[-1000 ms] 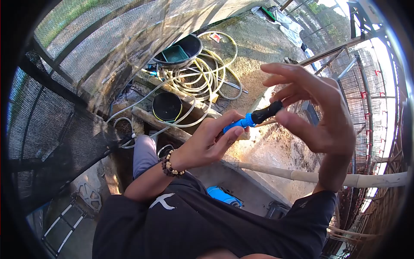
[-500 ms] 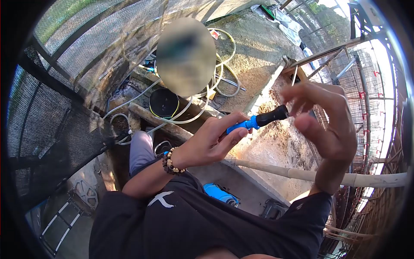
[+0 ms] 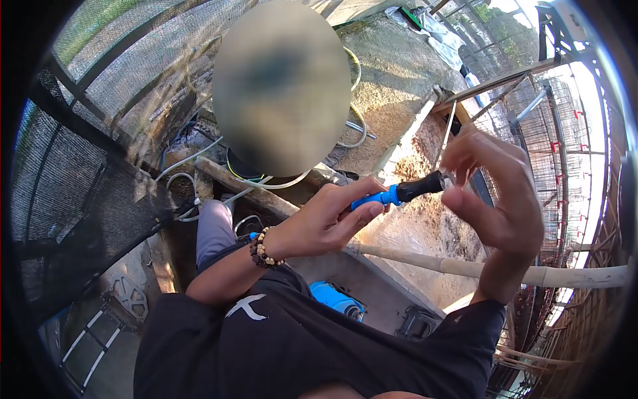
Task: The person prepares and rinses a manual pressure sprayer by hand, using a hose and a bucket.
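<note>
My left hand (image 3: 335,216) grips a blue-and-black cylindrical piece (image 3: 415,189) by its blue end, thumb and fingers wrapped round it. The black end points up and to the right. My right hand (image 3: 495,189) is at that black end, its thumb and forefinger curled close about the tip. A small shiny bit (image 3: 449,178) shows between those fingertips, too small and smeared to name. A beaded bracelet (image 3: 260,249) circles my left wrist.
Pale hoses (image 3: 286,183) loop over the ground ahead. A bamboo pole (image 3: 458,267) crosses in front of me at right. Below my hands lies a blue machine-like object (image 3: 337,300). Dark netting (image 3: 86,199) stands at left. A blurred oval hides part of the view.
My right thumb and fingers have come in closer round the black tip. The left hand keeps its grip on the piece, nearly still. The blurred oval has grown.
</note>
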`<state>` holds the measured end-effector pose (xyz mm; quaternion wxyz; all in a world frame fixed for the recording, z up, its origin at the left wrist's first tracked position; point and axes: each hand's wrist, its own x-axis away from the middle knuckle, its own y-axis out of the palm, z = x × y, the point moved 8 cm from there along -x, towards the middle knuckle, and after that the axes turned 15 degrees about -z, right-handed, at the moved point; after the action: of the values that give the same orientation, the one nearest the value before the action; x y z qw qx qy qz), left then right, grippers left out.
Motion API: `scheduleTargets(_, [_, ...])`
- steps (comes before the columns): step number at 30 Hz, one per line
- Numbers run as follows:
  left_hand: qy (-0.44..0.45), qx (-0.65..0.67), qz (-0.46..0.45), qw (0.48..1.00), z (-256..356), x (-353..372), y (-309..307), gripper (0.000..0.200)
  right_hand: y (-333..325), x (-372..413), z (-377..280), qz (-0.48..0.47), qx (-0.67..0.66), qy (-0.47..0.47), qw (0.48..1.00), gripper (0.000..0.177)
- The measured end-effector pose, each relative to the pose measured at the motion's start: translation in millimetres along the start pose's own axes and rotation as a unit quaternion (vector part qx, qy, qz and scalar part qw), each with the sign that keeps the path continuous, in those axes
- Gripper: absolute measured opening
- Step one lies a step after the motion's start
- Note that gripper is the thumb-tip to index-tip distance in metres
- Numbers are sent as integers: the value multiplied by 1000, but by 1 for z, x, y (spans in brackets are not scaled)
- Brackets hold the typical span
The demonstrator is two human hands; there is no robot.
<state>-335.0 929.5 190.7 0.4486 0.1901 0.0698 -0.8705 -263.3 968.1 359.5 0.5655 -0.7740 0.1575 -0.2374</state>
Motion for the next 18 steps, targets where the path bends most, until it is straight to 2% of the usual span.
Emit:
scheduleTargets(1, [1,3,-2,1000,-1,0,2,25,-3,1,-5,44,-35,-54,997,41])
scheduleTargets(3, [0,14,-18,1000,-1,-2,8,25,2,2,-2,12,-39,-39,998,43])
scheduleTargets(7, [-7,24,-45,999,-4,-6,17,22,6,1,7,-35,-29,14,999,29])
scheduleTargets(9, [-4,9,-28,1000,-5,-5,13,21,5,3,0,-13,-17,-6,1000,28])
scheduleTargets(10, [-9,20,-36,999,-7,-5,14,22,8,8,8,-86,18,16,996,29])
scheduleTargets(13, [-10,37,-50,998,-9,-7,17,22,20,13,22,-125,73,79,986,31])
scheduleTargets(15, [3,26,-32,999,-11,-7,14,23,22,14,23,-138,74,88,984,31])
scheduleTargets(18, [-11,51,-70,996,-9,-9,21,23,26,14,23,-157,71,100,980,31])
